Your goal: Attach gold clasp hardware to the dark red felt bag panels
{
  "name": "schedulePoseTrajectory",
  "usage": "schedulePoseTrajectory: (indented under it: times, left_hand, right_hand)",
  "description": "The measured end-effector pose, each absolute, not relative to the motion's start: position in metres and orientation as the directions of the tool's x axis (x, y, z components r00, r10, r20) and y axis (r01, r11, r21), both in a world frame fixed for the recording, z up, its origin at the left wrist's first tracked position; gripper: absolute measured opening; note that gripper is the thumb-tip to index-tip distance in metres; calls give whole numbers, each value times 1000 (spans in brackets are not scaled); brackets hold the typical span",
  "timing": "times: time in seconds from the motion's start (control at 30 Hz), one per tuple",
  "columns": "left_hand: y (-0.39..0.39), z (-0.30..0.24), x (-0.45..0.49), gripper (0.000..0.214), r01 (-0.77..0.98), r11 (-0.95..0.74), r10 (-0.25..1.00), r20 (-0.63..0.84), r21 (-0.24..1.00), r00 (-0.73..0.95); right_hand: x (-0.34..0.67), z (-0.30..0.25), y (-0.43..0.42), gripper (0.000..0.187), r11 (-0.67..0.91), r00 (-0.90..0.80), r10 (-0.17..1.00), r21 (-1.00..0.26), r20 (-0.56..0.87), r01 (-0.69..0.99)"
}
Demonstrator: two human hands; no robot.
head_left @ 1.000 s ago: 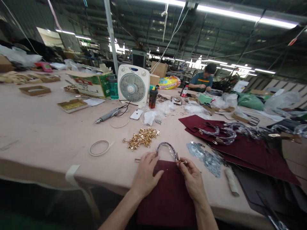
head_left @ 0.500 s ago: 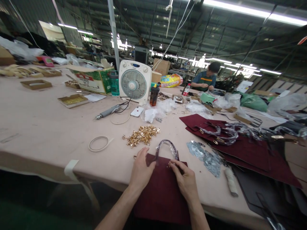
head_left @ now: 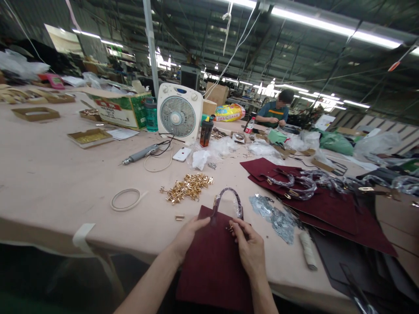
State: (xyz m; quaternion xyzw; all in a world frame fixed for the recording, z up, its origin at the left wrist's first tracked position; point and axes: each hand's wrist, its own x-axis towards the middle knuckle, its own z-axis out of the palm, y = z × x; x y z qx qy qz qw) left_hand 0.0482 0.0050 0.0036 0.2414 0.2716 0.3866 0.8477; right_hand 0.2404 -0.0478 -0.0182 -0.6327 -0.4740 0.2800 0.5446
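Observation:
A burgundy bag panel [head_left: 216,266] lies over the table's front edge, with a plastic-wrapped handle [head_left: 228,192] arching from its top. My left hand [head_left: 186,237] grips the panel's left edge; the thumb is on top and the other fingers are mostly hidden. Near the handle's right end, my right hand [head_left: 250,244] pinches a small gold fitting [head_left: 230,227] just over the panel. A gold bar-shaped piece [head_left: 179,217] lies on the table close to my left hand. Beyond the panel is a heap of gold fittings [head_left: 188,187].
Grey metal plates [head_left: 273,216] and a pale roll [head_left: 307,250] lie to the right, beside stacked burgundy panels [head_left: 330,205]. A tape ring [head_left: 125,199], a corded electric screwdriver [head_left: 140,154], a phone [head_left: 182,154] and a fan [head_left: 179,111] are farther left. A co-worker [head_left: 275,109] sits across the table.
My left hand has moved down and left, from over the panel's top corner to its left edge. The gold bar-shaped piece now shows fully. My right hand keeps its pinch near the handle.

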Motion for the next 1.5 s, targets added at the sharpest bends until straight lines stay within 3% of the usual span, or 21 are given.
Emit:
schedulePoseTrajectory:
  times: [0.2, 0.43, 0.8, 0.93, 1.2, 1.5]
  left_hand:
    - [4, 4, 44, 34, -467, 741, 644, -313, 483, 698]
    - [7, 3, 46, 35, -457, 767, 622, -346, 451, 703]
    - [11, -5, 43, 37, -445, 820, 569, -417, 360, 709]
    - [14, -6, 43, 40, -452, 819, 570, -415, 353, 710]
    - [14, -6, 45, 39, -474, 795, 604, -414, 378, 681]
    - [8, -2, 43, 40, -449, 796, 598, -409, 407, 689]
  right_hand:
    - [243, -20, -45, 42, 42, 389, 911, -968, 139, 247]
    - [243, -22, -42, 41, 52, 391, 910, -973, 138, 223]
    - [245, -25, -45, 30, 88, 290, 931, -907, 221, 411]
    - [251, -26, -49, 30, 101, 243, 943, -890, 228, 445]
    - [259, -27, -51, 22, 311, 114, 884, -751, 454, 582]
    - [267, -14, -40, 19, 339, -24, 913, -726, 407, 598]
